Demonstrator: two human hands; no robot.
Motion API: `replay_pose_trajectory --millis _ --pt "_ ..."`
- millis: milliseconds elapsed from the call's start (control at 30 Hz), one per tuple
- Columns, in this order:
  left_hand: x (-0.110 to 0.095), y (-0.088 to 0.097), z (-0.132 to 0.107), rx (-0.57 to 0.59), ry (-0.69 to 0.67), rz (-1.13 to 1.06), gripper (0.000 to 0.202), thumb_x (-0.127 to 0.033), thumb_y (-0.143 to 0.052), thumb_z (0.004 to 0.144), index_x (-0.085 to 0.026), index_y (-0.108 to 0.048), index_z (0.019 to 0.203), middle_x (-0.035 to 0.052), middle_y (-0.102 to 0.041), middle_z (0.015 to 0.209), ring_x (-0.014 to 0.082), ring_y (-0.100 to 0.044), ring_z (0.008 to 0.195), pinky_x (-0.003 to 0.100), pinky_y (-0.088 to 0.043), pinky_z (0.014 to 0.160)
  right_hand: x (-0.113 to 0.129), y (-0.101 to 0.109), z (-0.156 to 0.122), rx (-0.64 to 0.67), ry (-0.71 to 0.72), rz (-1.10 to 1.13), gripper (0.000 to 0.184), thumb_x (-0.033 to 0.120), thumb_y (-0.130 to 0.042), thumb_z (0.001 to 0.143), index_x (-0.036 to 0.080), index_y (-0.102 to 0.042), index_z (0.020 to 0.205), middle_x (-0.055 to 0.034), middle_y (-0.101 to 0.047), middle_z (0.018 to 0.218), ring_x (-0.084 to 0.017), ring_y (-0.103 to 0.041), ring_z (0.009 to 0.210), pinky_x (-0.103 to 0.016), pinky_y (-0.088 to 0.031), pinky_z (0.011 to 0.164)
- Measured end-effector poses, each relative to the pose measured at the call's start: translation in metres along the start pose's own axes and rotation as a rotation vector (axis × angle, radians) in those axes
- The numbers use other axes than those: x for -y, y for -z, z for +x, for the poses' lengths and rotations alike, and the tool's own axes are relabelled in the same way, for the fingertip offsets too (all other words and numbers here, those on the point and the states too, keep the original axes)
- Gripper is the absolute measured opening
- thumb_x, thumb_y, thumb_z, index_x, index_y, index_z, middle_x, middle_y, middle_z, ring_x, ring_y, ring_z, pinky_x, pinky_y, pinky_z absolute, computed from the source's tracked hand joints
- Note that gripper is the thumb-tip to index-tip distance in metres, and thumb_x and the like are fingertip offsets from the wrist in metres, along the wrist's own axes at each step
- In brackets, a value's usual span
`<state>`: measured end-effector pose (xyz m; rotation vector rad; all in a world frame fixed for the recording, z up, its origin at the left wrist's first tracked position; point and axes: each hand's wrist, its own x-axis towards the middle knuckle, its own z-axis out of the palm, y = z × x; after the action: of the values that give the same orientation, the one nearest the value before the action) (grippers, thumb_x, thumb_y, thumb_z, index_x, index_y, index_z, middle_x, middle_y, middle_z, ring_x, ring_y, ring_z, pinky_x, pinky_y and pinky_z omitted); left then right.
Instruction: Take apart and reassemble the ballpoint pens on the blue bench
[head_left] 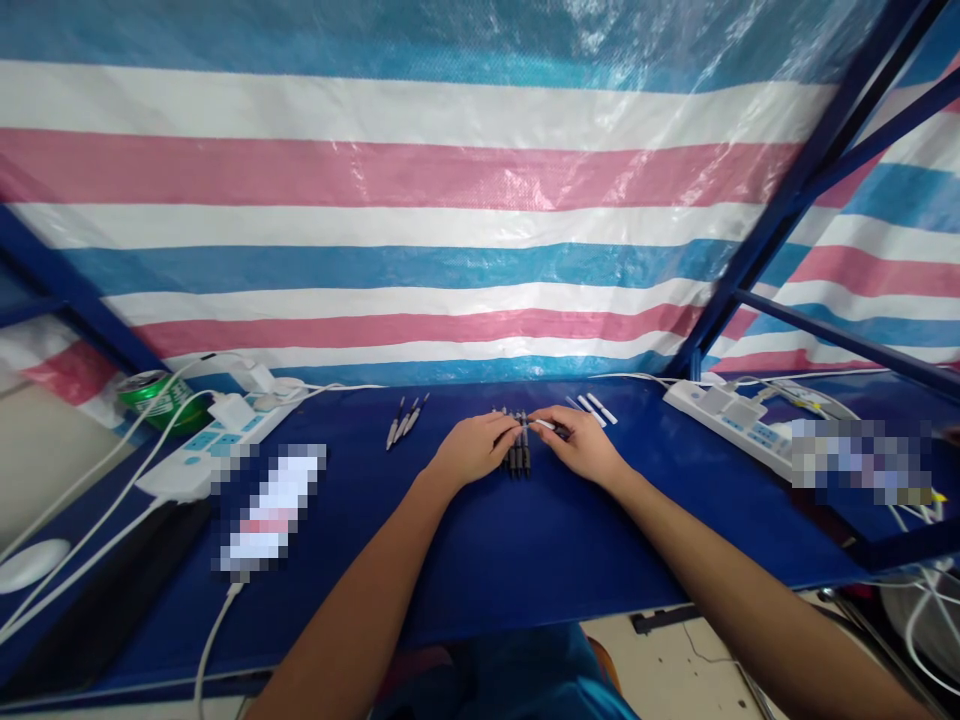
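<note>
Centrally, the left hand (476,448) closes narrowly on black pens (516,458) lying on the blue worktop (480,560), while the right hand (583,445) pinches a white tube (541,424) against them; three slim pens (403,422) lie at 10 o'clock from the hands, more white tubes (592,408) at 2 o'clock

Matt black plastic pens (517,455)
</note>
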<state>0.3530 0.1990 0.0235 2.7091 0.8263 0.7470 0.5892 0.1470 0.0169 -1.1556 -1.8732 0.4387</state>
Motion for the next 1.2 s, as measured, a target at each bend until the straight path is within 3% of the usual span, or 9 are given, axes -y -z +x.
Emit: replay_pose_trajectory --millis 433,633,767,967,1200 --pt "0.0013 0.0012 0.0000 0.014 0.017 -0.009 0.033 -0.038 -0.043 0.111 -0.024 -0.073 0.108 0.0058 -0.077 0.109 0.0221 -0.071 0.101 0.035 -0.055 0.092 0.0001 0.0016 0.0003 0.061 0.004 -0.024 0.024 0.038 -0.062 0.102 0.027 -0.079 0.114 -0.0071 -0.081 0.112 -0.027 -0.076 0.100 -0.041 -0.059 0.090" --pt "0.0004 0.0001 -0.0008 0.070 -0.045 -0.027 0.028 -0.032 -0.046 0.109 -0.024 -0.073 0.112 0.0054 -0.078 0.111 0.0227 -0.072 0.104 0.035 -0.054 0.093 0.0005 0.0021 -0.0011 0.174 0.027 -0.018 0.024 0.039 -0.062 0.103 0.029 -0.079 0.117 -0.0063 -0.081 0.115 -0.028 -0.077 0.103 -0.041 -0.059 0.093" --pt "-0.0010 -0.0004 -0.0006 0.089 -0.051 -0.023 0.024 -0.029 -0.049 0.107 -0.024 -0.072 0.112 0.0059 -0.077 0.112 0.0232 -0.072 0.104 0.035 -0.054 0.093 0.0009 0.0007 -0.0025 0.177 0.011 -0.037 0.027 0.040 -0.062 0.103 0.028 -0.076 0.122 -0.0063 -0.081 0.116 -0.027 -0.077 0.100 -0.039 -0.059 0.089" --pt "-0.0028 -0.0011 -0.0002 0.117 -0.055 0.009 0.020 -0.027 -0.052 0.104 -0.023 -0.071 0.108 0.0067 -0.075 0.107 0.0236 -0.071 0.100 0.035 -0.054 0.088 0.0019 -0.0015 -0.0035 0.203 -0.018 -0.055 0.021 0.031 -0.062 0.101 0.025 -0.071 0.118 -0.0045 -0.080 0.098 -0.023 -0.074 0.084 -0.035 -0.057 0.077" --pt "0.0007 -0.0034 -0.0009 0.125 -0.057 0.030 0.024 -0.028 -0.048 0.107 -0.023 -0.071 0.111 0.0071 -0.073 0.107 0.0232 -0.070 0.101 0.035 -0.054 0.089 0.0005 -0.0021 -0.0028 0.193 -0.009 -0.037 0.017 0.030 -0.061 0.101 0.024 -0.071 0.114 -0.0048 -0.080 0.101 -0.023 -0.074 0.088 -0.035 -0.055 0.081"
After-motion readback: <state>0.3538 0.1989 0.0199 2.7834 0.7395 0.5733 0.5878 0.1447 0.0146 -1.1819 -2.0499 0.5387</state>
